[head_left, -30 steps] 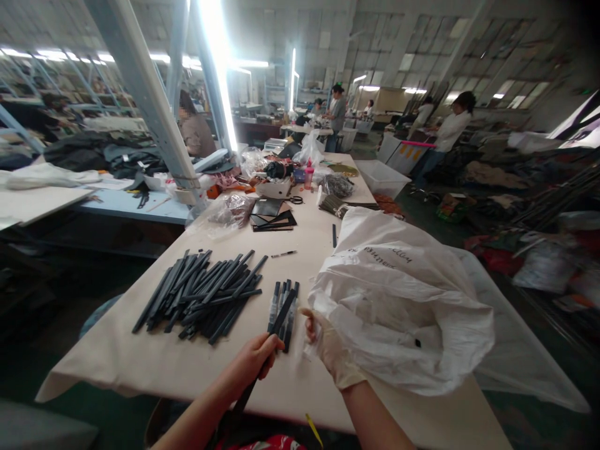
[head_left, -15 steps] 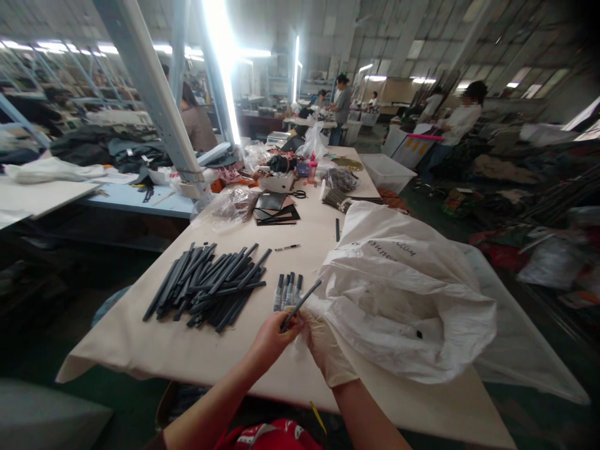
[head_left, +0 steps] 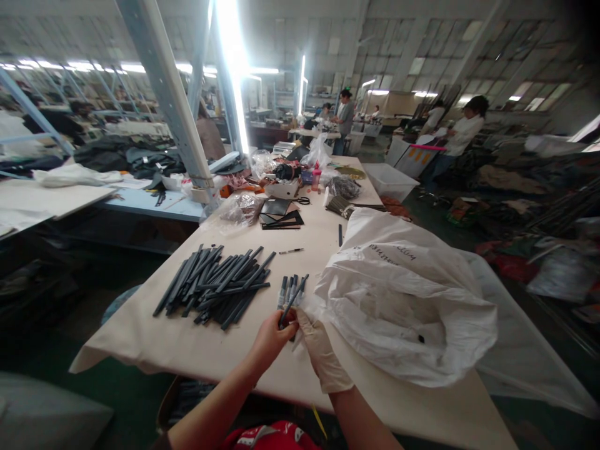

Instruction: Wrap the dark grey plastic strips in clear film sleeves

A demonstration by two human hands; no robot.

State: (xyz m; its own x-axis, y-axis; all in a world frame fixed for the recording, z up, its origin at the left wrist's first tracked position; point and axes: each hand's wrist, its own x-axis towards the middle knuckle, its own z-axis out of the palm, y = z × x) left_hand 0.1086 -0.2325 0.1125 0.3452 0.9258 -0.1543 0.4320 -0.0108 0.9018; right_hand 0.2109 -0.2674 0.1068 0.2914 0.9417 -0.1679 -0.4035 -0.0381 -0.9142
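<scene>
My bare left hand (head_left: 274,334) pinches a narrow dark grey strip (head_left: 295,297) that tilts up to the right. My right hand (head_left: 320,350), in a pale glove, is closed against the left fingertips; its fingers partly hide whatever they grip. Just beyond the hands lie several dark strips in clear wrapping (head_left: 283,295), partly covered by the held strip. To the left spreads a loose pile of dark grey strips (head_left: 213,281). Right beside the gloved hand is a big white plastic bag (head_left: 375,262), with handwriting on it and its mouth open toward me.
The cloth-covered table (head_left: 135,340) also bears a pen (head_left: 291,251), a single strip (head_left: 340,234), dark sheets (head_left: 281,215), scissors (head_left: 304,200) and a clear bag (head_left: 241,209). A metal post (head_left: 173,94) rises at the left. People work farther back.
The held strip has turned steeper, and its top end has moved left. The hands remain together, with the right wrist a little more upright. The whole view has shifted slightly.
</scene>
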